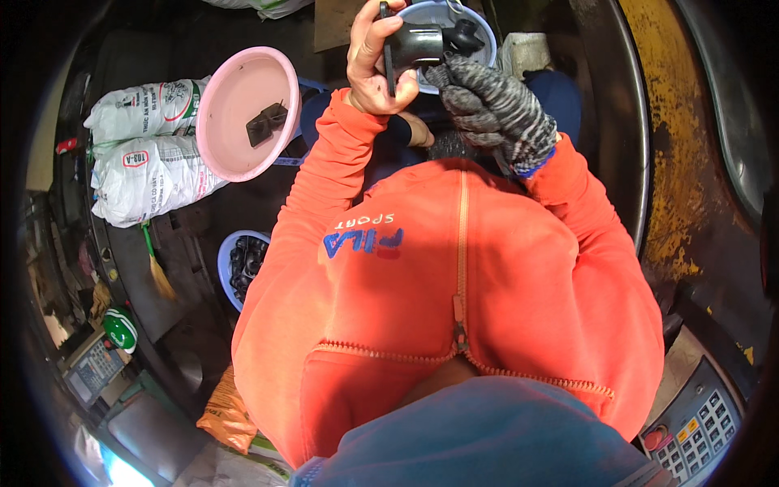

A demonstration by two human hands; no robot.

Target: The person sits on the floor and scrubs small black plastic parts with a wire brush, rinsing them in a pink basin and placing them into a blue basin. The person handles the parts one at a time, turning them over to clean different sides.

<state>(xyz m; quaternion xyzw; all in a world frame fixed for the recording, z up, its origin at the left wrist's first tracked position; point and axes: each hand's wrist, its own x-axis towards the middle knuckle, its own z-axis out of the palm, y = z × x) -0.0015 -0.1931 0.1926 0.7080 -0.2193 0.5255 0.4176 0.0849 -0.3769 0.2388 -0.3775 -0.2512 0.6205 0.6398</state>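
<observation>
My bare left hand point(372, 61) is closed round the flat flange of a black plastic pipe fitting point(418, 45), its short round body pointing right. My right hand point(499, 109), in a grey knitted glove, is curled with its fingertips close under the fitting's right end. Whatever lies inside those gloved fingers is hidden. Just beyond both hands stands a light blue basin point(489, 32) with another black plastic piece point(463, 37) in it.
Left of my arm is a pink basin point(227, 154) holding dark square pieces point(266, 124). Stacked white sacks point(158, 178) lie beyond it. Another blue basin point(225, 268) holds black parts. A rusty yellow machine panel point(673, 146) rises at right, a button panel point(699, 430) at lower right.
</observation>
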